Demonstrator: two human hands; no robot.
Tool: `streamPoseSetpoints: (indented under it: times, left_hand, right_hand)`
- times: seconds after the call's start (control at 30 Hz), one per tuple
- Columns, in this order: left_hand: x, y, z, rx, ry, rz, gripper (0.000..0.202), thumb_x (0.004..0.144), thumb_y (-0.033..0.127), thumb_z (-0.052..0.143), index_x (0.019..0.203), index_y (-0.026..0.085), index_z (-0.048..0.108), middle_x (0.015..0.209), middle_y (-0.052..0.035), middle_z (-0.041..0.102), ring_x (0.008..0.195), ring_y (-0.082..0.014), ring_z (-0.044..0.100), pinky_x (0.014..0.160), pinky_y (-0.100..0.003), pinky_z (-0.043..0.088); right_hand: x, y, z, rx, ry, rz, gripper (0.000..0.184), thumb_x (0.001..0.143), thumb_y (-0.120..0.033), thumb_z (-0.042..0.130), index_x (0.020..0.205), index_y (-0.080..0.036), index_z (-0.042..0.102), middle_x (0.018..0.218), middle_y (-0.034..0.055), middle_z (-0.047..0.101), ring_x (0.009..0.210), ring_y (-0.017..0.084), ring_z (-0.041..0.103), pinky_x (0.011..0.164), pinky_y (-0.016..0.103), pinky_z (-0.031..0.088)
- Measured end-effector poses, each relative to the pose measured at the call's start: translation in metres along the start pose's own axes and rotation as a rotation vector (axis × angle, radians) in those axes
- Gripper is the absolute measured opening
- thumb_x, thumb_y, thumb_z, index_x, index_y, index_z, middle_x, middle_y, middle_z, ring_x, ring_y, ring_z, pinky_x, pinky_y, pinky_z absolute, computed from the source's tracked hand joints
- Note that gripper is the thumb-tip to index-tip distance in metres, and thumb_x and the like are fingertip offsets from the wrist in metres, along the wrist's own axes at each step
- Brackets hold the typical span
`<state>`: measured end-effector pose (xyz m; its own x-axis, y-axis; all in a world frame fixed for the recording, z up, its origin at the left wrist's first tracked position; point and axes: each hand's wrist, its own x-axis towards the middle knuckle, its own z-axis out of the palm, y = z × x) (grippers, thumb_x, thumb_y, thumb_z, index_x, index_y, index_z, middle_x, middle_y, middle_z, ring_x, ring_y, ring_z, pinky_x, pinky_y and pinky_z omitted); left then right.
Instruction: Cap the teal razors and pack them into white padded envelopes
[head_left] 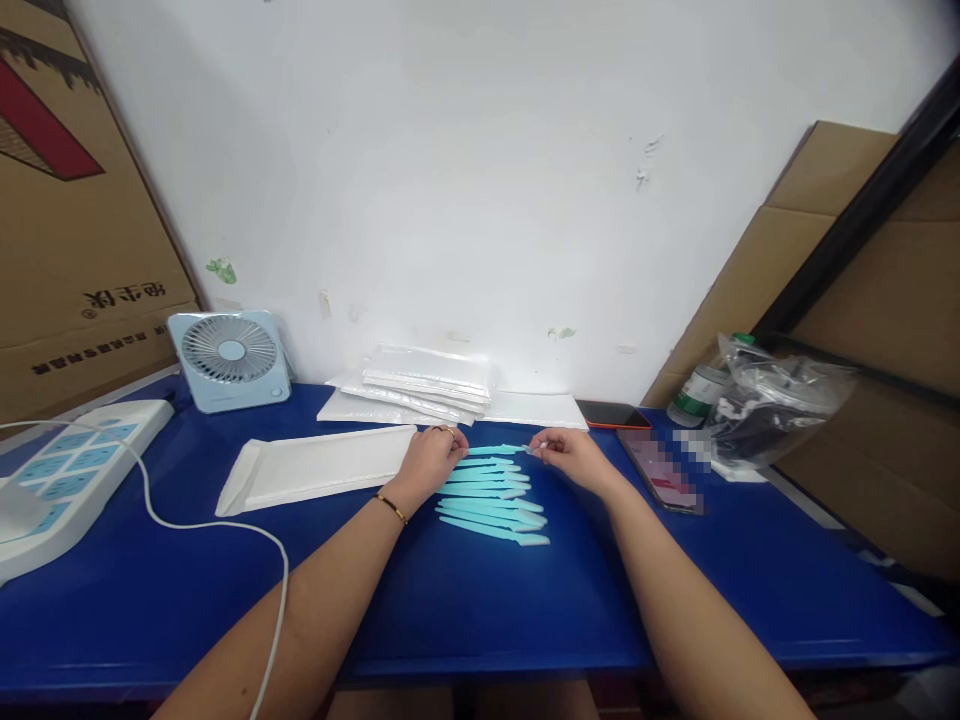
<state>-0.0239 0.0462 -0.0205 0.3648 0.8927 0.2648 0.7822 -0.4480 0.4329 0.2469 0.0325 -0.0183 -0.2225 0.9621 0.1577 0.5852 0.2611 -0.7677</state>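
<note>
Several turquoise eyebrow razors [487, 490] lie side by side in a column on the blue table, handles to the left and blade ends to the right. At the far end of the column is one more eyebrow razor [491, 450], stretched between my hands. My left hand [433, 460] pinches its handle end, fingers closed. The fingertips of my right hand [570, 455] are closed on a small clear piece at its blade end, which looks like a blade cover. Beside my left hand lies a white padded envelope [322, 468], partly behind the hand.
White padded envelopes [427, 385] are stacked against the wall. A light blue fan [231, 360] and a power strip [90, 470] with a white cable stand left. On the right are two phones [615, 414], a bottle [699, 393] and a clear plastic bag [780, 400]. Cardboard flanks both sides.
</note>
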Motion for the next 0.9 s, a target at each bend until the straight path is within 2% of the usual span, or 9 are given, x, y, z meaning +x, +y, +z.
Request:
streamPoseSetpoints:
  times: [0.23,0.3,0.4,0.43,0.5,0.6,0.67,0.73,0.9]
  left_hand:
    - [-0.002,0.008,-0.005,-0.008,-0.009,0.055,0.013,0.082,0.027,0.052,0.083,0.021,0.064,0.085,-0.0013,0.066,0.084,-0.0175,0.059,0.076,-0.028,0.042]
    - [-0.004,0.012,-0.008,-0.026,-0.030,0.105,0.013,0.081,0.026,0.052,0.084,0.021,0.064,0.086,-0.0009,0.066,0.084,-0.0166,0.059,0.076,-0.028,0.042]
    - [-0.007,0.016,-0.013,-0.054,-0.125,0.150,0.014,0.081,0.028,0.052,0.083,0.022,0.065,0.085,0.0000,0.067,0.080,-0.0152,0.060,0.074,-0.025,0.042]
    - [-0.007,0.016,-0.014,-0.052,-0.151,0.150,0.015,0.081,0.030,0.052,0.082,0.022,0.065,0.085,0.0001,0.067,0.080,-0.0152,0.060,0.074,-0.025,0.042]
    - [-0.008,0.016,-0.014,-0.014,-0.155,0.132,0.017,0.081,0.032,0.052,0.081,0.022,0.066,0.085,-0.0001,0.068,0.081,-0.0160,0.060,0.075,-0.026,0.042]
    - [-0.008,0.013,-0.013,0.089,-0.091,0.085,0.015,0.080,0.029,0.053,0.082,0.024,0.067,0.086,-0.0006,0.068,0.086,-0.0186,0.059,0.079,-0.029,0.040]
    - [-0.007,0.011,-0.012,0.128,-0.078,0.052,0.014,0.078,0.029,0.054,0.082,0.025,0.067,0.086,-0.0005,0.068,0.088,-0.0200,0.059,0.080,-0.031,0.040]
    - [-0.006,0.010,-0.011,0.135,-0.093,0.032,0.013,0.078,0.030,0.055,0.079,0.025,0.067,0.084,-0.0006,0.068,0.087,-0.0204,0.059,0.079,-0.031,0.040]
    - [-0.006,0.014,-0.011,0.136,-0.114,0.011,0.015,0.079,0.027,0.054,0.070,0.022,0.065,0.083,-0.0017,0.068,0.085,-0.0201,0.059,0.077,-0.031,0.040]
  right_hand:
    - [-0.002,-0.011,0.006,0.004,-0.021,-0.034,0.019,0.075,-0.031,0.059,0.086,-0.017,0.067,0.065,0.0006,0.062,0.059,0.013,0.055,0.056,0.023,0.043]
    - [-0.006,-0.018,0.005,0.028,-0.081,-0.044,0.019,0.074,-0.031,0.060,0.085,-0.017,0.067,0.064,0.0002,0.061,0.058,0.013,0.055,0.055,0.023,0.042]
    - [-0.009,-0.022,-0.002,0.073,-0.221,-0.036,0.023,0.075,-0.034,0.061,0.088,-0.017,0.067,0.064,0.0007,0.062,0.059,0.013,0.056,0.056,0.024,0.043]
    - [-0.010,-0.021,-0.005,0.070,-0.222,-0.024,0.025,0.076,-0.035,0.060,0.089,-0.016,0.067,0.065,0.0015,0.063,0.059,0.014,0.057,0.057,0.024,0.044]
    - [-0.008,-0.013,-0.012,-0.025,-0.096,0.000,0.024,0.077,-0.033,0.057,0.091,-0.016,0.067,0.070,0.0030,0.063,0.062,0.015,0.058,0.059,0.026,0.045]
    - [-0.002,0.005,-0.019,-0.308,0.151,-0.005,0.018,0.075,-0.023,0.055,0.087,-0.017,0.067,0.077,0.0040,0.062,0.066,0.015,0.055,0.064,0.027,0.043]
    - [0.002,0.013,-0.018,-0.424,0.159,-0.022,0.019,0.073,-0.018,0.057,0.088,-0.018,0.068,0.081,0.0040,0.060,0.068,0.015,0.054,0.067,0.027,0.042]
    - [0.005,0.017,-0.013,-0.472,0.104,-0.038,0.017,0.073,-0.018,0.058,0.087,-0.018,0.067,0.084,0.0042,0.059,0.070,0.015,0.055,0.068,0.026,0.042]
    - [0.007,0.010,-0.003,-0.551,0.064,-0.057,0.009,0.076,-0.018,0.055,0.076,-0.016,0.065,0.085,0.0063,0.061,0.075,0.016,0.057,0.070,0.025,0.040]
